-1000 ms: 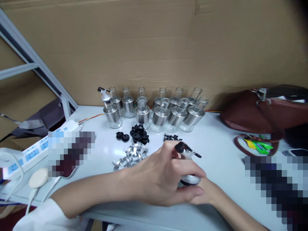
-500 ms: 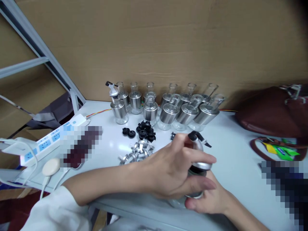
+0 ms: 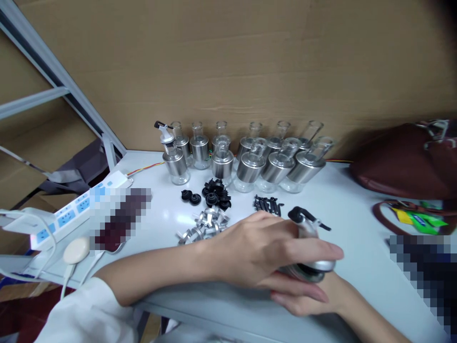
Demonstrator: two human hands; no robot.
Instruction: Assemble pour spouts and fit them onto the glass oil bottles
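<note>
My left hand [image 3: 260, 252] reaches across the front of the table, its fingers wrapped round a silver pour spout [image 3: 324, 265] with a black flip lid [image 3: 299, 213]. The spout sits on the neck of a glass bottle, most of which my hands hide. Beneath it, my right hand [image 3: 303, 305] is closed round that bottle, with its thumb showing below my left fingers. Just beyond my hands are a pile of black lever pieces [image 3: 268, 205], a heap of silver spout parts [image 3: 205, 225] and several black rubber stoppers [image 3: 216, 194].
Glass bottles with steel sleeves [image 3: 252, 166] stand in rows at the back; one bottle [image 3: 175, 164] at the left wears a spout. A power strip [image 3: 76, 209] and a white round charger [image 3: 76, 250] lie left. A brown bag [image 3: 396, 162] sits right, before a cardboard wall [image 3: 228, 62].
Both hands have shifted slightly right with the bottle and spout, which now tilt more. More of the black lever pieces shows behind my left hand.
</note>
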